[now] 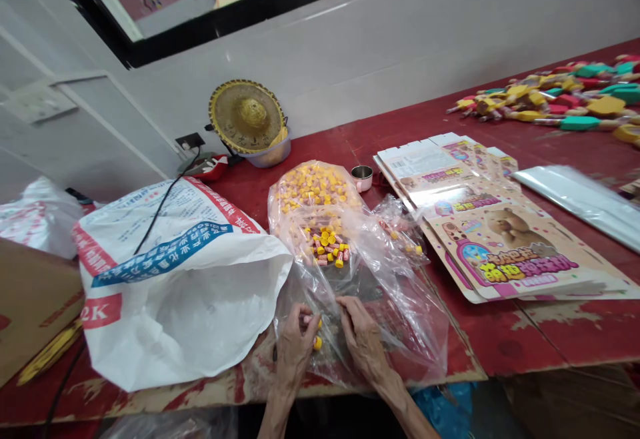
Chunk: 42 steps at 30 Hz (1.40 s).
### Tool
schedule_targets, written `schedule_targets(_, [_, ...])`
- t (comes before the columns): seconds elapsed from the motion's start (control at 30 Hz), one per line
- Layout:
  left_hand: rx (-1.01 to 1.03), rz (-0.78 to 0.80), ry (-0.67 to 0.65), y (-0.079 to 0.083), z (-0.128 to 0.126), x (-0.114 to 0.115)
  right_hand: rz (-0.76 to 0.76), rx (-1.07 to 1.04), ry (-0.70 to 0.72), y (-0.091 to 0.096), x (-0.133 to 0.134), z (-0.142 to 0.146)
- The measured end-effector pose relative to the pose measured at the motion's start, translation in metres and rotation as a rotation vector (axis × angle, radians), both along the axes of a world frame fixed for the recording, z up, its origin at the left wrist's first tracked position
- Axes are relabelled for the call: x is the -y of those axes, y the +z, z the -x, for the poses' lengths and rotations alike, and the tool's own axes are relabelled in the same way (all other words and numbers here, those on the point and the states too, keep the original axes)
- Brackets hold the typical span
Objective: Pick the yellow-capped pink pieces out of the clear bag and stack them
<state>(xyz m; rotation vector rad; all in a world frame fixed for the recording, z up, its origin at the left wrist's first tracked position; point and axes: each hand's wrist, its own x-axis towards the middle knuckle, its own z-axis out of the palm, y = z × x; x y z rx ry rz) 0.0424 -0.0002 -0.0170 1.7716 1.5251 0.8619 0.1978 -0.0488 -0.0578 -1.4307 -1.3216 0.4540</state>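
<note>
My left hand (294, 352) pinches a small pink tube near a yellow-capped one (317, 343) at the lower edge of a large transparent plastic bag (400, 319). My right hand (363, 335) rests just to its right, fingers bunched on the bag's film. Inside the bag lies a heap of small pink tubes with yellow caps (325, 245). Behind it, a second transparent bag (313, 185) holds many more yellow-capped pieces. The hands' fingers partly hide what they hold.
A white woven sack (170, 279) lies open left of my hands on the worn red table (520, 332). Flat printed cardboard box blanks (500, 245), transparent sheets (575, 205), colourful pieces (550, 99), a metal cup (362, 177), a straw hat (246, 116) and a cardboard box (30, 299) surround them.
</note>
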Motion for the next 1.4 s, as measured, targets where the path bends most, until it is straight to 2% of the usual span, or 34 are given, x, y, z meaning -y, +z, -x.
schedule_targets(0.3, [0.067,0.006,0.045,0.004,-0.001,0.003,-0.017,-0.008,0.014,0.0,0.0,0.0])
schedule_targets(0.57, [0.154,0.092,0.097,0.007,-0.003,0.009,-0.034,-0.009,-0.004,0.0,0.0,0.001])
schedule_targets(1.4, [0.116,0.075,0.119,-0.001,-0.002,0.025,-0.052,0.002,-0.001,-0.003,-0.002,0.002])
